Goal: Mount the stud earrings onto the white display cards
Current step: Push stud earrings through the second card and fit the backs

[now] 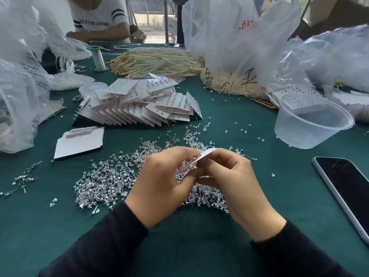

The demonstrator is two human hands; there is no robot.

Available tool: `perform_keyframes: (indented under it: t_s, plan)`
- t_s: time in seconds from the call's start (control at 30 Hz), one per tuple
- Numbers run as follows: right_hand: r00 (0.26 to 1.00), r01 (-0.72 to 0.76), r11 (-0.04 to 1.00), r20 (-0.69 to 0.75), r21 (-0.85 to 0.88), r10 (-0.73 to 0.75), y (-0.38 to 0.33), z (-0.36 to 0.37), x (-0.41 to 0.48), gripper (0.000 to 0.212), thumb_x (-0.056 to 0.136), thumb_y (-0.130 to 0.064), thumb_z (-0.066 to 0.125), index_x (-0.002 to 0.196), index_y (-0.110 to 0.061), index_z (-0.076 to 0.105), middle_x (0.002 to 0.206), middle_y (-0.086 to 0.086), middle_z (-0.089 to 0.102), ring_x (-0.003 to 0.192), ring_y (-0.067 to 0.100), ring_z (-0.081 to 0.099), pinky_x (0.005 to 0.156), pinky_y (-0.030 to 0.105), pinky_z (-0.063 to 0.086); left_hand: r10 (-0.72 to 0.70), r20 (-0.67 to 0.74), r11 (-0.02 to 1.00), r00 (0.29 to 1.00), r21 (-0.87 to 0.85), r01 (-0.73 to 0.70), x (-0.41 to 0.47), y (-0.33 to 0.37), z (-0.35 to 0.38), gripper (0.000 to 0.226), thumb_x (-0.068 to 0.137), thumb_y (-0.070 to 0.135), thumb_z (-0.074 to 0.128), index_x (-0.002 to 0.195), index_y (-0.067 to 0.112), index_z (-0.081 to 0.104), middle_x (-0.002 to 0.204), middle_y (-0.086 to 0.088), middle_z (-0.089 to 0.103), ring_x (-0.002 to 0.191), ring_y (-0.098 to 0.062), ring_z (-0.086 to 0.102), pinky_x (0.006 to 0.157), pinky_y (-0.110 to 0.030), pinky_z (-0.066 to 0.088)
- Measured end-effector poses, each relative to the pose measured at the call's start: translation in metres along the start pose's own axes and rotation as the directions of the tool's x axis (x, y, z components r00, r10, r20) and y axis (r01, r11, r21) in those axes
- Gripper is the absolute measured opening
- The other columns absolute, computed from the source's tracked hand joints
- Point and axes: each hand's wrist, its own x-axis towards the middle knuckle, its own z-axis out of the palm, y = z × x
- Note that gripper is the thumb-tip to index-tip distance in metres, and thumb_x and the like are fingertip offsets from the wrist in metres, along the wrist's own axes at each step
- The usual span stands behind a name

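- A white card (201, 158) is up between both hands, tilted, just above the pile of stud earrings (107, 180) in the near middle of the bench (199, 236).
- The left hand (161, 182) is curled around the card's lower left edge, fingers pinched on it.
- The right hand (235, 180) grips the card's upper right edge, thumb and fingers closed on it.
- Whether either hand also pinches a stud, I cannot tell.
- The stud pile spreads left and right under the hands, silver posts pointing every way.
- Small clear earring backs (199, 134) lie scattered just beyond it.
- To the far left of the pile sits a short stack of blank cards (79, 142).
- Farther back, a fanned heap of filled cards (139, 102).
- On the right, a clear plastic tub (311, 124) and, nearer, a phone (347, 188) lying face up.
- At the far end, pearl strands (159, 60), a thread spool (98, 58), plastic bags (239, 47).
- Another person (99, 19) sits across the bench.
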Motion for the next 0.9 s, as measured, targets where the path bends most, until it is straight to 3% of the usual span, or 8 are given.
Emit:
perform_keyframes:
  t_s: [0.1, 0.17, 0.27, 0.4, 0.47, 0.6, 0.8, 0.9]
  plan:
    - [0.956, 0.258, 0.918, -0.056, -0.302, -0.287, 0.0, 0.0, 0.0, 0.013, 0.082, -0.009, 0.064, 0.07, -0.013, 0.067, 0.065, 0.005, 0.067, 0.061, 0.021, 0.065, 0.059, 0.033, 0.054, -0.202, 0.081, 0.905, 0.976, -0.366, 0.218, 0.0, 0.001, -0.001, 0.02, 0.076, 0.005, 0.07, 0.095, 0.01, 0.068, 0.089, 0.0, 0.073, 0.084, -0.009, 0.069, 0.071, -0.022, 0.055]
    - [0.886, 0.389, 0.767, -0.021, -0.511, -0.463, 0.001, -0.001, 0.0, 0.008, 0.079, -0.012, 0.063, 0.072, -0.012, 0.066, 0.064, -0.002, 0.063, 0.056, 0.009, 0.058, 0.053, 0.023, 0.047, -0.3, 0.151, 0.771, 0.942, -0.543, 0.333, 0.001, 0.001, -0.003, 0.023, 0.074, 0.019, 0.071, 0.094, 0.009, 0.068, 0.089, -0.005, 0.074, 0.084, -0.014, 0.07, 0.07, -0.024, 0.055]
    - [0.757, 0.504, 0.519, 0.063, -0.691, -0.651, 0.004, 0.0, 0.001, 0.005, 0.079, -0.005, 0.065, 0.074, -0.006, 0.064, 0.073, 0.002, 0.06, 0.057, 0.012, 0.056, 0.055, 0.03, 0.048, -0.359, 0.172, 0.691, 0.917, -0.612, 0.385, 0.002, -0.001, -0.003, 0.031, 0.067, 0.03, 0.068, 0.09, 0.008, 0.07, 0.087, -0.005, 0.074, 0.081, -0.017, 0.07, 0.07, -0.025, 0.055]
    - [0.674, 0.551, 0.379, 0.129, -0.744, -0.727, 0.007, 0.004, 0.002, 0.013, 0.081, -0.01, 0.058, 0.072, -0.004, 0.065, 0.075, 0.006, 0.06, 0.055, 0.017, 0.053, 0.053, 0.034, 0.047, -0.369, 0.165, 0.67, 0.915, -0.635, 0.385, 0.0, 0.001, 0.0, 0.035, 0.06, 0.035, 0.076, 0.084, 0.01, 0.073, 0.081, -0.003, 0.075, 0.073, -0.014, 0.07, 0.063, -0.022, 0.053]
    - [0.65, 0.568, 0.347, 0.148, -0.746, -0.745, 0.008, 0.005, 0.001, 0.009, 0.079, -0.004, 0.061, 0.071, -0.003, 0.065, 0.074, 0.006, 0.06, 0.055, 0.017, 0.052, 0.053, 0.031, 0.046, -0.401, 0.143, 0.675, 0.905, -0.621, 0.398, 0.0, -0.001, 0.001, 0.036, 0.056, 0.037, 0.079, 0.082, 0.013, 0.074, 0.078, -0.006, 0.074, 0.071, -0.017, 0.069, 0.064, -0.029, 0.055]
    - [0.639, 0.572, 0.353, 0.131, -0.741, -0.758, 0.009, 0.006, 0.001, 0.008, 0.076, 0.002, 0.066, 0.07, -0.003, 0.064, 0.073, 0.005, 0.059, 0.055, 0.012, 0.048, 0.055, 0.02, 0.043, -0.409, 0.131, 0.715, 0.903, -0.568, 0.406, 0.001, -0.004, 0.0, 0.031, 0.072, 0.037, 0.069, 0.078, 0.007, 0.073, 0.075, -0.018, 0.071, 0.066, -0.022, 0.063, 0.062, -0.043, 0.051]
    - [0.677, 0.601, 0.403, 0.172, -0.69, -0.715, -0.003, -0.008, 0.006, 0.004, 0.079, 0.001, 0.066, 0.079, -0.003, 0.065, 0.081, 0.003, 0.06, 0.062, 0.006, 0.05, 0.061, 0.012, 0.042, -0.506, 0.066, 0.734, 0.86, -0.491, 0.469, 0.001, -0.012, 0.002, 0.023, 0.082, 0.024, 0.061, 0.069, 0.007, 0.07, 0.07, -0.008, 0.072, 0.063, -0.022, 0.069, 0.058, -0.042, 0.057]
    - [0.767, 0.352, 0.442, -0.016, -0.825, -0.641, -0.019, -0.045, 0.021, 0.011, 0.079, 0.001, 0.065, 0.087, -0.007, 0.065, 0.08, 0.006, 0.062, 0.066, 0.015, 0.057, 0.064, 0.026, 0.049, -0.571, 0.022, 0.712, 0.821, -0.484, 0.508, 0.002, -0.016, 0.0, 0.024, 0.084, 0.019, 0.061, 0.064, 0.009, 0.07, 0.068, -0.007, 0.073, 0.064, -0.025, 0.069, 0.061, -0.048, 0.056]
